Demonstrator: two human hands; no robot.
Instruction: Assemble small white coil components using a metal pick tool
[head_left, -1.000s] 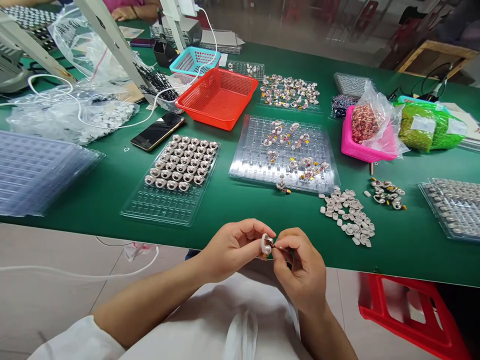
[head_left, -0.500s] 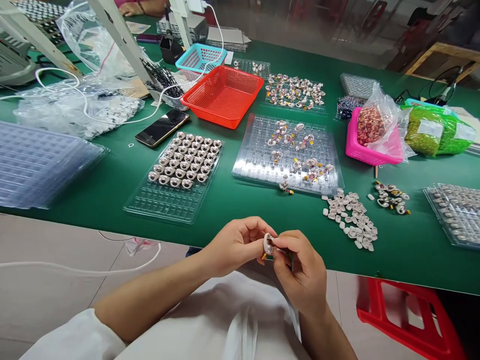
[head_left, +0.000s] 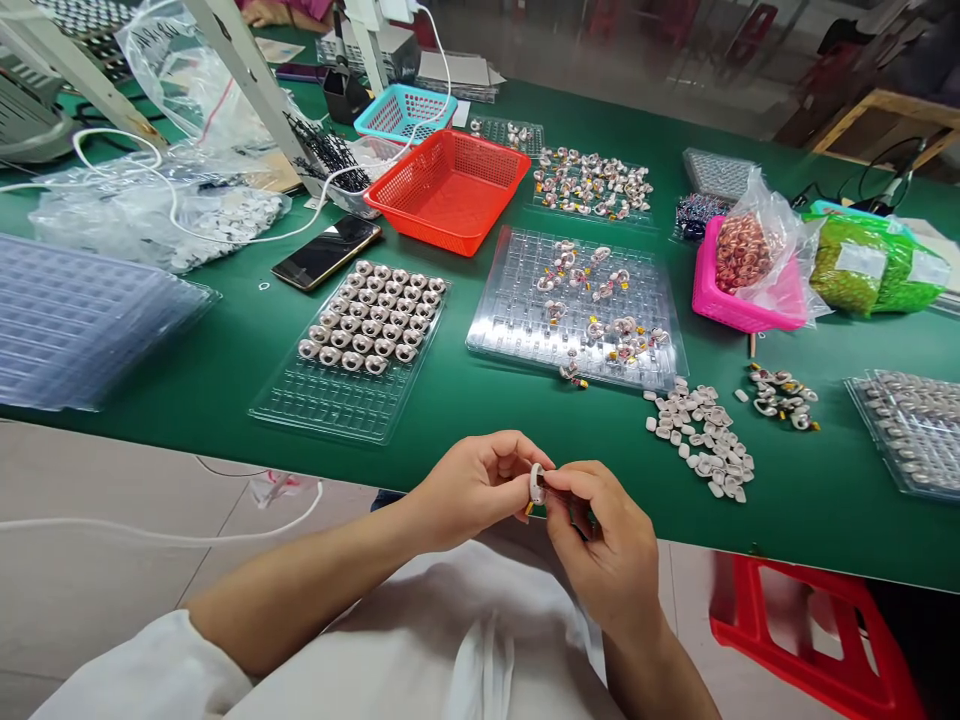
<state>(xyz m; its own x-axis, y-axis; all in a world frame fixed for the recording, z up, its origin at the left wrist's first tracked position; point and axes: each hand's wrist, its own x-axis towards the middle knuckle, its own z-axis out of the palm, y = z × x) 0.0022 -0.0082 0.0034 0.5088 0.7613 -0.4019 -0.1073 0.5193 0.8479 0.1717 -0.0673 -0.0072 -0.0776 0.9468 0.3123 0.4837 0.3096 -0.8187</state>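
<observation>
Just past the table's front edge, my left hand (head_left: 480, 490) pinches a small pale ring-shaped earbud part (head_left: 536, 484) with a yellow tab below it. My right hand (head_left: 604, 540) is closed against the same part from the right, thumb and forefinger pressed to its side. Whether anything else lies inside the right fingers is hidden. Ahead stands a clear tray (head_left: 577, 310) with several loose parts of this kind, yellow tabs showing. To the right of it lies a heap of small white caps (head_left: 701, 435) beside more tabbed parts (head_left: 784, 395).
Rows of silvery ring-shaped pieces fill the far part of a clear tray (head_left: 322, 405). Behind are a phone (head_left: 326, 255), a red basket (head_left: 450, 195) and a blue basket (head_left: 401, 112). Stacked clear trays (head_left: 82, 320) occupy the left, a pink basket (head_left: 750, 305) the right. A red stool (head_left: 817, 620) stands below.
The pale part has turned slightly between my fingers, so its silvery rounded end shows less. Both hands stay in nearly the same place.
</observation>
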